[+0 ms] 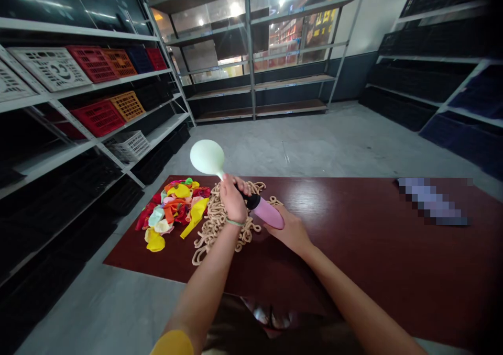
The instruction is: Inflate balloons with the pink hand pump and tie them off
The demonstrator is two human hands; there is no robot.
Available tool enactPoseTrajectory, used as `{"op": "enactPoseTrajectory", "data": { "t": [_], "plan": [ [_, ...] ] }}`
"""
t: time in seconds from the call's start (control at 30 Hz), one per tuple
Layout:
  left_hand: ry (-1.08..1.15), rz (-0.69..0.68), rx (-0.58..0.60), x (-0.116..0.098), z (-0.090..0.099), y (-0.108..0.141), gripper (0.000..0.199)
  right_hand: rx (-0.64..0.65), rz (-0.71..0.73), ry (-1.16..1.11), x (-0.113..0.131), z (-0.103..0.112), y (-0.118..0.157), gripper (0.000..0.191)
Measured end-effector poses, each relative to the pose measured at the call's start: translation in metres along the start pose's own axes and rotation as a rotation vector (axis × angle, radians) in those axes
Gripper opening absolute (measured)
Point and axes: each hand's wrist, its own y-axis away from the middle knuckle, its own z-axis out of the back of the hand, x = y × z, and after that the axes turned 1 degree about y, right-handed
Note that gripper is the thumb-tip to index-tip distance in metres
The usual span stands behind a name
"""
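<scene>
A pale green balloon [207,157], partly inflated, points up and to the left from my left hand [234,200], whose fingers are closed round its neck at the black nozzle of a hand pump. The pump's pink body [269,213] slants down to the right, and my right hand [290,230] is wrapped round its lower end. Below and beside my left hand lies a pile of beige cords [214,216]. Further left is a heap of flat balloons [173,208] in yellow, red, orange, pink and pale green.
The dark red table [346,261] stretches to the right, with a blurred purple object [430,200] near its far right edge. Shelves with white, red and orange crates [100,117] stand at the left. A metal rack [251,56] stands beyond the grey floor.
</scene>
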Motion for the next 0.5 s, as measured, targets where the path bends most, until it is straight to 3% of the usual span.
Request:
{"op": "enactPoseTrajectory", "data": {
  "t": [0.1, 0.33, 0.4, 0.5],
  "plan": [
    [-0.024, 0.019, -0.01, 0.0, 0.005, -0.005, 0.042, 0.025, -0.02, 0.007, 0.001, 0.0, -0.001, 0.046],
    [-0.034, -0.038, -0.134, -0.046, 0.023, -0.061, 0.04, 0.016, 0.028, 0.058, 0.001, -0.007, -0.002, 0.047],
    [-0.004, -0.051, -0.195, -0.047, 0.028, -0.061, 0.039, 0.005, 0.034, 0.084, 0.002, -0.007, -0.003, 0.044],
    [0.023, -0.032, -0.284, -0.031, 0.031, -0.041, 0.04, 0.001, 0.052, 0.144, 0.003, -0.007, -0.003, 0.04]
  ]
}}
